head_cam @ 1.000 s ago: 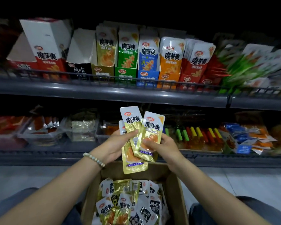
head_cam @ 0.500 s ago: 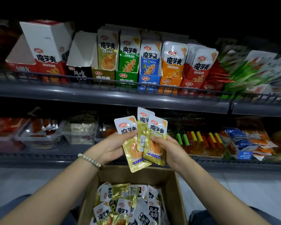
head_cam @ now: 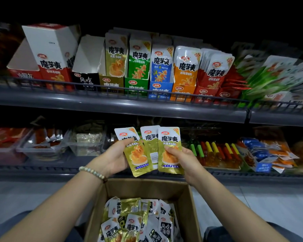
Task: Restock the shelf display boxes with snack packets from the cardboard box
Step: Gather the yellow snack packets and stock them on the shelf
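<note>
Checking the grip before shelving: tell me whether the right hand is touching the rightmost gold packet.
Touching. In the head view the right hand pinches the rightmost gold packet, with its thumb pressed on the packet's front.

Two grey metal shelves: upper shelf (head_cam: 112, 106) with a low wire rail (head_cam: 42, 80) along its front edge, lower shelf (head_cam: 42, 171) beneath. Pale tiled floor (head_cam: 24, 196). Dim lighting; dark above.
</note>
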A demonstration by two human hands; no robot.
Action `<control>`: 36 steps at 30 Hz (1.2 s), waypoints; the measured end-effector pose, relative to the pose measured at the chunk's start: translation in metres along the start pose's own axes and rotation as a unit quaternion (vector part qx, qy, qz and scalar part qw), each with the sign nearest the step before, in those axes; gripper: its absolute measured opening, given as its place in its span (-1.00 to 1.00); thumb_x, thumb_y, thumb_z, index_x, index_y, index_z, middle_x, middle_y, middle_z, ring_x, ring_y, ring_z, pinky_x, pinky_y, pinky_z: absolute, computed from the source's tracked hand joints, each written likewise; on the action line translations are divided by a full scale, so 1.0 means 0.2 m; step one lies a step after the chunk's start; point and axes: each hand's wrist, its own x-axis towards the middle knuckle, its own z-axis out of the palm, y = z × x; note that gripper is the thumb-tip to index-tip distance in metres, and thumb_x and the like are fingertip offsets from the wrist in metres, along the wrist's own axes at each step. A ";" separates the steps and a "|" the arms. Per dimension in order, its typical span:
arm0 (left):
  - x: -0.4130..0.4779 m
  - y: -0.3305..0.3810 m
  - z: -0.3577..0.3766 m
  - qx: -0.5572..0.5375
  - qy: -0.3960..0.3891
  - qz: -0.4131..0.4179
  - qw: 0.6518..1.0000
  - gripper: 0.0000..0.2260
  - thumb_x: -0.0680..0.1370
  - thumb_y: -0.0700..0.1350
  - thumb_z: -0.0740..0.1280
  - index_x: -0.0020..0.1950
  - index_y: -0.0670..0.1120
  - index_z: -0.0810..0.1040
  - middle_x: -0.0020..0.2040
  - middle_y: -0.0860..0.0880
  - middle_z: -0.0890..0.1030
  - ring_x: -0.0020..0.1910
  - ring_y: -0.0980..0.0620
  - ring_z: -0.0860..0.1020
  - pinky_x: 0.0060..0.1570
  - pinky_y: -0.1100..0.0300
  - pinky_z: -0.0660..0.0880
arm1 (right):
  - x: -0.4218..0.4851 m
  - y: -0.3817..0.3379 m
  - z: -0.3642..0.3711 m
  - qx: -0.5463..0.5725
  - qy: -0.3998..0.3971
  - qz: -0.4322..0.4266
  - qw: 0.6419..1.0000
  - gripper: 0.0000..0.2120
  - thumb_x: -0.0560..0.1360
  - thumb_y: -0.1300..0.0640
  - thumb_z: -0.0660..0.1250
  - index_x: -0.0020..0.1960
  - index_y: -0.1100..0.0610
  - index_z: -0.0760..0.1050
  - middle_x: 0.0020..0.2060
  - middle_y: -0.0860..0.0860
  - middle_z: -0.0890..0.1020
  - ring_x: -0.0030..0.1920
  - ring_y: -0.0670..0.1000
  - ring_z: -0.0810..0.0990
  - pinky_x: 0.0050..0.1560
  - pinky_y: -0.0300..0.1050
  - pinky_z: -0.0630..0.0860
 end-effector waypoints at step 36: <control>0.05 -0.10 0.05 0.185 0.035 0.127 0.974 -0.81 0.55 -0.08 0.36 0.13 -0.11 0.57 -0.10 -0.03 0.69 -0.20 0.13 0.67 -0.16 0.25 0.59 | 0.00 0.09 0.21 0.111 -0.026 0.030 0.993 -0.79 0.58 0.21 0.23 0.19 0.13 0.53 0.05 0.11 0.67 0.12 0.14 0.61 0.22 0.18 0.49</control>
